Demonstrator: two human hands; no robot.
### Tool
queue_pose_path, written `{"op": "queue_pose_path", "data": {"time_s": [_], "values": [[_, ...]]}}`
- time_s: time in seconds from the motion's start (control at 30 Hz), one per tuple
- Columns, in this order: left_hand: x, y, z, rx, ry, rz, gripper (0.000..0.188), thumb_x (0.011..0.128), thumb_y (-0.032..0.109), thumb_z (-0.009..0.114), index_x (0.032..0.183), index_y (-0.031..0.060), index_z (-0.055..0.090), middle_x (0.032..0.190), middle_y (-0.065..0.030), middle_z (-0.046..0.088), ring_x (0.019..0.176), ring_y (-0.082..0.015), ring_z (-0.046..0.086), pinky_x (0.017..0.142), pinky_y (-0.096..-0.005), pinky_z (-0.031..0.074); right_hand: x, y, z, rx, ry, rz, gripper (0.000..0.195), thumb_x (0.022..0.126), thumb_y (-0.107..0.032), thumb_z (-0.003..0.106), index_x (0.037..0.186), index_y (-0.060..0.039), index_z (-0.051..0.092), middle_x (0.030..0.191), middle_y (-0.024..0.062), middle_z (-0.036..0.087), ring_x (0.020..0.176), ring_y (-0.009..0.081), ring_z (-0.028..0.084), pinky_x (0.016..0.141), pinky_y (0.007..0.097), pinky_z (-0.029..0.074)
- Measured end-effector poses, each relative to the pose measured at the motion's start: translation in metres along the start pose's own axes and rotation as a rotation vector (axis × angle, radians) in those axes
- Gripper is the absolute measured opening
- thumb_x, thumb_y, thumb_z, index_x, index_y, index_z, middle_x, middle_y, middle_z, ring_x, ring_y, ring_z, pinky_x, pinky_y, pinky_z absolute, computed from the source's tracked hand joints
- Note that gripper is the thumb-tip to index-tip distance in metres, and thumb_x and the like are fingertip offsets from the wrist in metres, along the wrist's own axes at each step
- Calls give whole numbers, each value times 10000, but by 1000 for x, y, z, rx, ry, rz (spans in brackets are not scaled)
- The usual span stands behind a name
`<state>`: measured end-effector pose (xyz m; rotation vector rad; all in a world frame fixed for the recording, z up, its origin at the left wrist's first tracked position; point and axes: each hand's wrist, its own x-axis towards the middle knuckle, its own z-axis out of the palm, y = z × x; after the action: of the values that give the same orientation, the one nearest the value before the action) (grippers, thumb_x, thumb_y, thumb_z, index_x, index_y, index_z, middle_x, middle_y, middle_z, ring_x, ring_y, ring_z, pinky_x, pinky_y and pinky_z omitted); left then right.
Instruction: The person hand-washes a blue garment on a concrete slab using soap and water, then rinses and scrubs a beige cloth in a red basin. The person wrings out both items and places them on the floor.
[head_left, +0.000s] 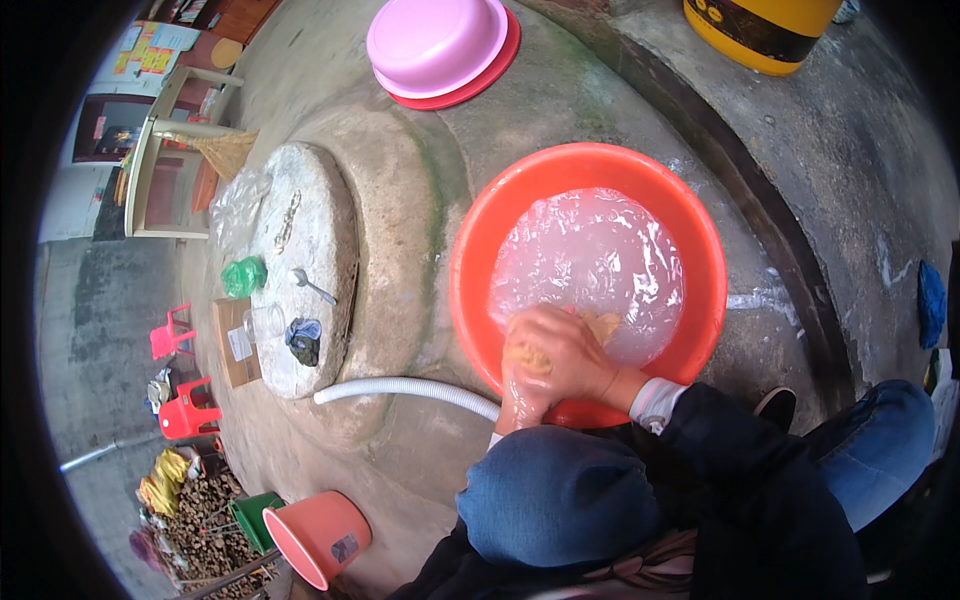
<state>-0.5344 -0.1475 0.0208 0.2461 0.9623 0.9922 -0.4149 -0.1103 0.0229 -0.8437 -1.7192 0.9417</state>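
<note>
A large orange-red plastic basin (471, 247) stands on the concrete floor before me, holding cloudy, rippling water (585, 255). My left hand (521, 367) and my right hand (559, 341) are pressed together over the near left part of the basin, above the water. Between them a wet yellowish cloth (602, 327) is squeezed; one end sticks out to the right of the fingers, and another bit shows near the left palm. The right hand lies partly over the left, so the left fingers are mostly hidden.
A white corrugated hose (409, 386) runs up to the basin's left side. A round stone slab (307, 202) bears a spoon (313, 286) and a dark cloth (303, 342). Pink basin (442, 45) lies beyond; a salmon bucket (322, 536) stands lower left. A drainage channel (750, 202) curves at right.
</note>
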Motion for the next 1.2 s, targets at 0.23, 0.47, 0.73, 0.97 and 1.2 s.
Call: {"op": "queue_pose_path", "data": {"time_s": [0.23,0.47,0.73,0.97,1.2], "values": [[34,-21,-42,-321,-8,106,449,1078,436,385,1282,65,535,1188,-108,638,1051,-232,649,903,-364,547,-9,-5,1,-196,-31,-65,267,794,-294,721,987,-124,648,1207,84,610,1191,303,539,1041,519,345],[30,-2,-5,-241,78,120,475,1069,472,402,1202,63,604,1114,-111,679,993,-233,683,883,-367,563,-21,13,34,206,535,525,450,850,-289,766,1184,-54,578,1286,174,591,1211,271,555,1046,451,404],[16,-1,-5,-133,97,-19,652,1022,625,381,1306,65,556,1225,-105,646,1129,-233,638,968,-384,522,-9,9,9,748,240,751,209,866,-177,743,968,-15,659,913,36,679,851,91,625,747,269,522],[-7,-10,5,-283,-257,-181,918,897,775,406,1513,98,339,1464,-156,480,1338,-393,484,1047,-493,485,15,13,-35,725,-238,662,182,889,-184,709,868,-15,645,803,15,638,761,63,575,676,266,495],[-1,2,-19,-132,-480,-276,727,948,424,664,1505,73,356,1443,-174,507,1300,-332,543,1003,-422,522,64,1,-61,623,-665,582,304,912,-196,714,1141,-24,610,1134,68,629,1071,129,576,935,281,459]]}}
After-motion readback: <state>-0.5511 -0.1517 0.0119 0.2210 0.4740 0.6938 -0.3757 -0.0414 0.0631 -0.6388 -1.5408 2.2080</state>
